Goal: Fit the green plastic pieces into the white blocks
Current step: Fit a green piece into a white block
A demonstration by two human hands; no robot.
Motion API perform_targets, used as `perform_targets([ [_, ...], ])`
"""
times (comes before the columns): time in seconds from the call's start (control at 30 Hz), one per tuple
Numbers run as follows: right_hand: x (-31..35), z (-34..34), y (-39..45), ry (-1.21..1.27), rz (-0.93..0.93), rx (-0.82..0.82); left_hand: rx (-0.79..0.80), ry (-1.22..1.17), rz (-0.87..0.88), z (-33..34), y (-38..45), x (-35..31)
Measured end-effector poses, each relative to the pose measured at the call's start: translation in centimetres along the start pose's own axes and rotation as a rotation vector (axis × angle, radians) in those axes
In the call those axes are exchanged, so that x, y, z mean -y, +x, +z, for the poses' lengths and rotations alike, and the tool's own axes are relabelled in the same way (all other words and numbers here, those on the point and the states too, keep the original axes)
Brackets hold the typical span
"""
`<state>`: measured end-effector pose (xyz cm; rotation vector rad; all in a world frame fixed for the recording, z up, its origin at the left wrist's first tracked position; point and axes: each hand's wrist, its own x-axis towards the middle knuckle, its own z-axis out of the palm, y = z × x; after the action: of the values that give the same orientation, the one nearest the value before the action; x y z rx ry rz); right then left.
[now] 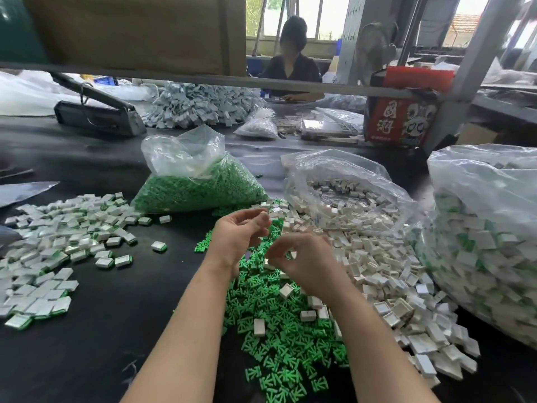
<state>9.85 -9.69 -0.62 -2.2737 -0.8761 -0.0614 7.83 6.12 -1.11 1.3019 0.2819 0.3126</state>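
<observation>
Black surface (96, 315) carries finished blocks (52, 251) at left, a bag of green pieces (200, 184), then loose green pieces (279, 338) and white blocks (377, 266). Above the green pile, the left hand (235, 237) hovers, fingers loosely curled. The right hand (305, 263) pinches something blurred; what it holds I cannot tell.

Left hand (238, 232) and right hand (302, 261), fingers curled and blurred, above loose green pieces (276, 338); white blocks (377, 257) beside.
</observation>
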Motion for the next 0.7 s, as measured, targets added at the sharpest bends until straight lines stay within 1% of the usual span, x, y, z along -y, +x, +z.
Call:
perform_targets([
  [0.03,0.2,0.4,0.0,-0.021,-0.013,0.056,-0.014,-0.041,-0.015,-0.2,0.1,0.0],
  [0.13,1.0,1.6,-0.1,-0.193,-0.068,0.148,-0.043,-0.108,-0.038,-0.5,0.5,0.3],
  [0.23,1.2,2.3,0.0,-0.367,-0.068,0.194,-0.056,-0.099,-0.013,-0.6,0.7,0.6],
  [0.33,1.0,2.4,-0.1,-0.423,-0.028,0.141,-0.058,-0.072,0.025,-0.4,0.6,0.7],
  [0.5,0.6,2.7,-0.1,-0.433,-0.007,0.003,-0.044,-0.025,0.064,0.2,0.3,0.9],
  [0.63,0.2,2.5,0.0,-0.403,0.035,-0.070,0.010,-0.016,0.058,0.4,0.1,1.0],
  [0.7,0.2,2.1,0.1,-0.312,0.073,-0.134,0.028,-0.005,0.059,0.5,0.1,1.1],
])
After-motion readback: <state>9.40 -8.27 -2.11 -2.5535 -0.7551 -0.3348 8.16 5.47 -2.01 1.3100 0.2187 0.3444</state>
